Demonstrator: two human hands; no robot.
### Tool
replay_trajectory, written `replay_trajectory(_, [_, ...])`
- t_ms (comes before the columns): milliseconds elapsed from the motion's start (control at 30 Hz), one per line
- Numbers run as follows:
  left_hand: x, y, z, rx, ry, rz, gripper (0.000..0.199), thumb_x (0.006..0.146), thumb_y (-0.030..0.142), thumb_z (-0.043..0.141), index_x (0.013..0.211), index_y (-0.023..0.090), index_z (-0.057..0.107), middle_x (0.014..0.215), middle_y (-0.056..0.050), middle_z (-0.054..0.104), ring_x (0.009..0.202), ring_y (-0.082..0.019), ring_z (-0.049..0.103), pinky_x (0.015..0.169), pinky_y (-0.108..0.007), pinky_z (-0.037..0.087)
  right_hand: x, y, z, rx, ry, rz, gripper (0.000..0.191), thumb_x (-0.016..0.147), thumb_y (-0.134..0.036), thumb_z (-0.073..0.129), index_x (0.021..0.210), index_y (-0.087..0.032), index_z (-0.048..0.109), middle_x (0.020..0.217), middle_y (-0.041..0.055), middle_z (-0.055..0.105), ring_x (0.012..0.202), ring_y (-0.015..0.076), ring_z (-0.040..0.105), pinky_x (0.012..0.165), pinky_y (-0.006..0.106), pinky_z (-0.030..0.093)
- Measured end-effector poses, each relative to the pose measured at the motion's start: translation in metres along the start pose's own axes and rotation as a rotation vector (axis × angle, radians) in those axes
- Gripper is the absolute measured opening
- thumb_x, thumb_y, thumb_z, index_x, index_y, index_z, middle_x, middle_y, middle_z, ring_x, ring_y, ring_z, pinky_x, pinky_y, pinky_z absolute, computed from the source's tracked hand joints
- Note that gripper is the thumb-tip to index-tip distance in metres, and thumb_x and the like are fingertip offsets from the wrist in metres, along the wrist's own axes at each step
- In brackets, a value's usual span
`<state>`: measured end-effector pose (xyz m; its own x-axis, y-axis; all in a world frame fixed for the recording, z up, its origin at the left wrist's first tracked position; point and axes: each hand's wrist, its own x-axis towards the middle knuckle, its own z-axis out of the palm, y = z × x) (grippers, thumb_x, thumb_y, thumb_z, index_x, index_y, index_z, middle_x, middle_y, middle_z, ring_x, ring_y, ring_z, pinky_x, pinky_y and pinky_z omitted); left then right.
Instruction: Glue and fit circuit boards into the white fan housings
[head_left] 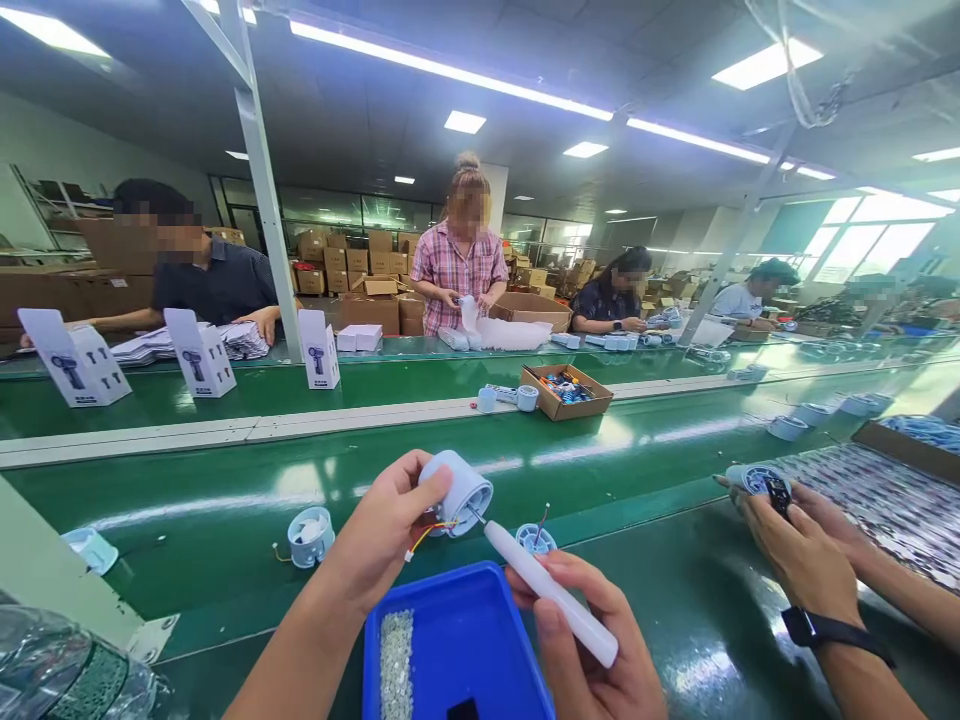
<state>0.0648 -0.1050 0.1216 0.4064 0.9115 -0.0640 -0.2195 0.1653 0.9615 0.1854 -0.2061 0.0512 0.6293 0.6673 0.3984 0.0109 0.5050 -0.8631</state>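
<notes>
My left hand [386,525] is closed round a light-blue cylindrical housing [448,482], its open end tilted toward me and to the right. Red and yellow wires with a white connector [409,556] dangle beneath it. In my right hand [592,640] is a white pen-shaped screwdriver [551,592], its metal bit pointing into the housing's open end; the tip's exact contact is hidden. Below both hands lies a blue tray [369,665] with small translucent pieces [396,660] and a black piece [463,709]. Just behind the screwdriver sits a round light-blue part [535,538] with a wire.
Similar housings [310,537] stand on the green belt [225,510]. A plastic bottle [67,665] is at lower left. At right, a co-worker's hands [802,540] hold another housing. Beyond are a parts carton [568,392], white boxes [199,355] and several people.
</notes>
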Motion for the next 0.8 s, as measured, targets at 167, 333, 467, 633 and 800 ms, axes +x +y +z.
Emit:
replay_trajectory(167, [0.001,-0.001,0.001,0.004,0.011,0.011,0.036,0.073,0.044,0.074,0.075,0.017,0.051,0.07,0.003,0.054,0.063,-0.008,0.046,0.058,-0.018,0.04,0.0,-0.001,0.003,-0.008,0.024,0.068,0.019,0.086,-0.041,0.063,0.097,-0.026,0.061,0.098,-0.001,0.064,0.079,0.0112,0.069,0.074,0.021,0.057])
replay_trajectory(333, [0.003,-0.002,0.001,-0.002,0.03,0.011,0.036,0.072,0.043,0.074,0.076,0.016,0.051,0.07,0.003,0.055,0.064,-0.008,0.047,0.058,-0.019,0.041,0.0,0.003,0.0,-0.04,0.031,0.161,0.029,0.083,-0.046,0.066,0.1,-0.024,0.061,0.09,0.0015,0.072,0.081,0.0142,0.069,0.075,0.023,0.055])
replay_trajectory(467, [0.002,-0.002,0.005,-0.011,0.036,0.012,0.036,0.071,0.043,0.075,0.075,0.016,0.052,0.068,0.003,0.055,0.063,-0.008,0.047,0.057,-0.019,0.041,-0.001,0.004,0.0,-0.029,0.043,0.146,0.026,0.083,-0.045,0.065,0.099,-0.025,0.062,0.093,0.0011,0.071,0.081,0.0134,0.069,0.075,0.023,0.055])
replay_trajectory(633, [-0.001,-0.002,0.011,-0.025,-0.009,0.008,0.036,0.071,0.043,0.075,0.075,0.017,0.05,0.069,0.003,0.057,0.062,-0.009,0.048,0.057,-0.02,0.043,0.002,0.006,-0.003,-0.104,-0.015,0.033,0.017,0.088,-0.04,0.06,0.099,-0.027,0.062,0.094,-0.0002,0.068,0.081,0.0127,0.068,0.078,0.024,0.053])
replay_trajectory(800, [-0.004,-0.009,0.019,0.047,0.106,0.082,0.03,0.075,0.041,0.07,0.076,0.019,0.051,0.066,0.004,0.053,0.06,-0.009,0.044,0.053,-0.019,0.04,-0.001,0.013,-0.007,-0.349,-0.016,-0.021,0.02,0.084,-0.04,0.063,0.095,-0.024,0.067,0.083,0.0007,0.069,0.069,0.013,0.067,0.062,0.018,0.051])
